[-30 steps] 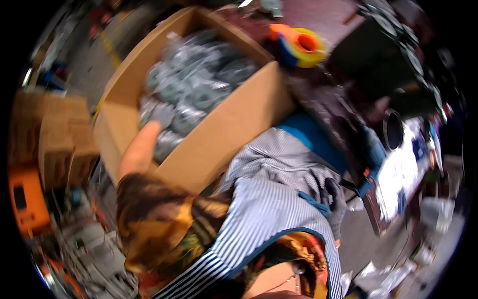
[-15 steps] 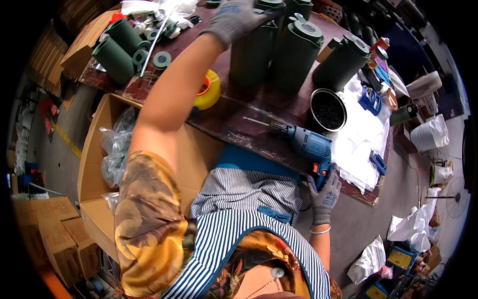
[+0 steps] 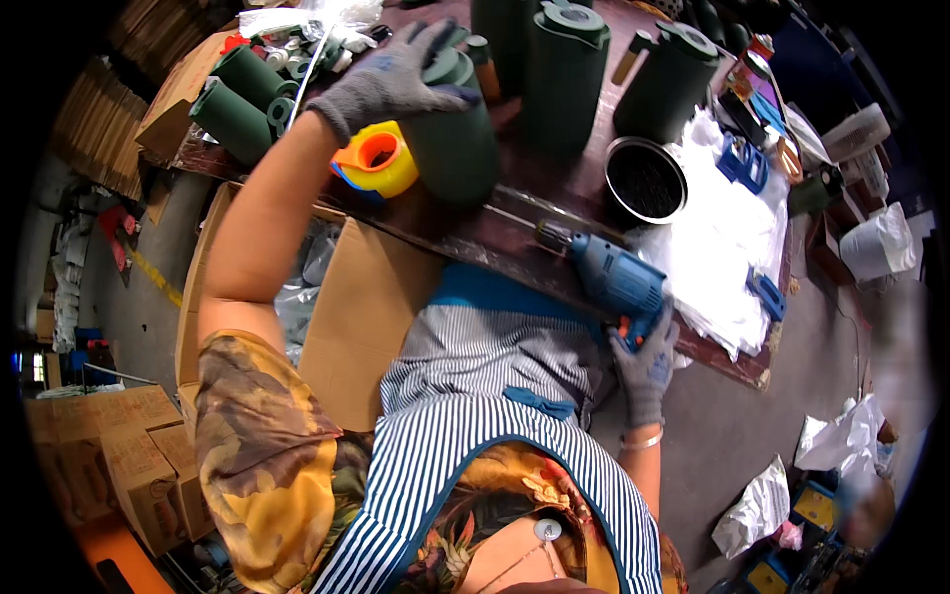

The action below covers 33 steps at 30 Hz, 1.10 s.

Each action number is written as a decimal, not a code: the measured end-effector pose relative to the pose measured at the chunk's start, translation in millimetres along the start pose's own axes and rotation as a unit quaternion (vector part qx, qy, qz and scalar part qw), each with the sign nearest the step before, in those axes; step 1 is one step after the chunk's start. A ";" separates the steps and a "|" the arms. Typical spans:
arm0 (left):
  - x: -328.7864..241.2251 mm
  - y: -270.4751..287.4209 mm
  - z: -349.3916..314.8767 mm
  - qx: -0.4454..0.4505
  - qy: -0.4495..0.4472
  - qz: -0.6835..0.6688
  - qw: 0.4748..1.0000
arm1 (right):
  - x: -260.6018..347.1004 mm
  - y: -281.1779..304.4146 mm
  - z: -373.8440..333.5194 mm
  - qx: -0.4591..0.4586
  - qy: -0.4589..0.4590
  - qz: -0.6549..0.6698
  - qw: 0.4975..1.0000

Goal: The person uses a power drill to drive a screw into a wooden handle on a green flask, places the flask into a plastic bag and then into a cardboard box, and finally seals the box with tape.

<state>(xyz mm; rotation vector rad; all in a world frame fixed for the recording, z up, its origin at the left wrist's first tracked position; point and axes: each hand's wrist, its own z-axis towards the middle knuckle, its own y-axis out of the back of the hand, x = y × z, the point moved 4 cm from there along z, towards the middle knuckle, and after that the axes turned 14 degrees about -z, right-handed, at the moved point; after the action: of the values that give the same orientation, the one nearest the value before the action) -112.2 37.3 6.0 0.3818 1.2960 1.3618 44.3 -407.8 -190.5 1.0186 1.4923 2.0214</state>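
Observation:
My left hand [image 3: 391, 84], in a grey glove, is wrapped round the top of a dark green cylinder [image 3: 453, 144] near the table's front edge. The cylinder leans slightly, and whether its base touches the table I cannot tell. My right hand [image 3: 646, 364], also gloved, grips the handle of a blue power drill [image 3: 616, 272] at the table edge. The drill's long thin bit points left across the tabletop. Beside the held cylinder sits a yellow and orange tape dispenser [image 3: 396, 173]. Another green cylinder with a ringed lid [image 3: 564, 84] stands farther right.
A round pot of dark bits [image 3: 645, 183] stands behind the drill, next to white sheets [image 3: 708, 267]. Farther right is a third lidded green cylinder [image 3: 668, 89]. Open green tubes [image 3: 233, 119] lie at the left. An open cardboard box [image 3: 356, 307] adjoins the table's front edge.
My left hand has moved left and nearer, bringing the green cylinder away from the others. My right hand stays on the drill. The view has shifted slightly.

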 end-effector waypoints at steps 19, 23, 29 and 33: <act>-4.2 -176.1 -228.0 0.207 0.134 -0.466 0.850 | -55.3 15.8 -27.4 0.000 -0.048 0.070 0.996; -19.9 -126.2 -151.6 0.227 0.138 -0.220 0.939 | -48.8 17.6 -29.4 -0.027 -0.029 0.025 0.999; -142.6 -218.8 43.3 0.059 -0.036 -0.122 0.990 | -47.1 25.2 -27.6 0.024 -0.086 0.089 0.992; -149.8 -286.5 89.2 0.147 0.023 0.100 0.984 | -46.5 25.5 -24.5 0.023 -0.080 0.098 0.992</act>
<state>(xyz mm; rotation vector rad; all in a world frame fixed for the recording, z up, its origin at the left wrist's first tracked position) 144.1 -126.7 -135.2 0.7022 1.5349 1.3531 57.5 -464.4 -184.4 1.3607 1.4088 1.9866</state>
